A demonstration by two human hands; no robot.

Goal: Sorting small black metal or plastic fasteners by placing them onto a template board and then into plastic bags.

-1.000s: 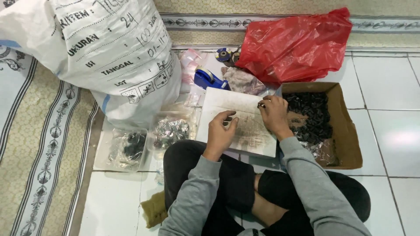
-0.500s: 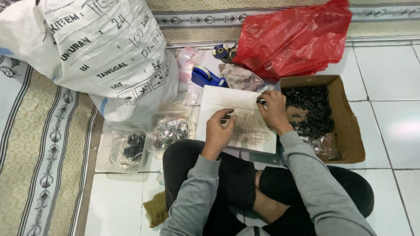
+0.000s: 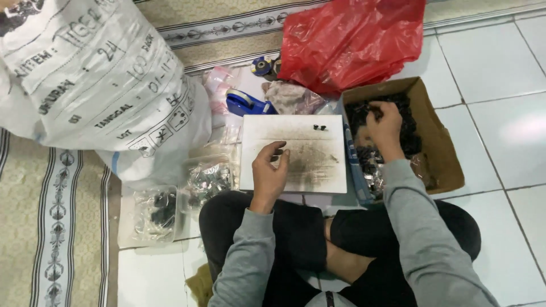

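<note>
I sit cross-legged on the floor with a smudged white board (image 3: 296, 153) in front of my knees. My left hand (image 3: 269, 173) hovers over the board's near left part, fingers curled and pinched, though whether a small piece sits between them is unclear. My right hand (image 3: 385, 126) reaches into the open cardboard box (image 3: 441, 153), resting on the heap of small black parts (image 3: 406, 122); its fingers are bent into the pile. Two small black pieces (image 3: 319, 127) lie on the board near its far edge.
A large white printed sack (image 3: 96, 85) fills the left. A red plastic bag (image 3: 352, 40) lies behind the box. A blue tape dispenser (image 3: 247, 104) and clear bags of small parts (image 3: 207, 179) (image 3: 153, 213) sit left of the board. Patterned mat at left, white tiles at right.
My right hand has left the board's far edge and moved right into the cardboard box. Two small black pieces now lie where it was. The left hand stays over the board.
</note>
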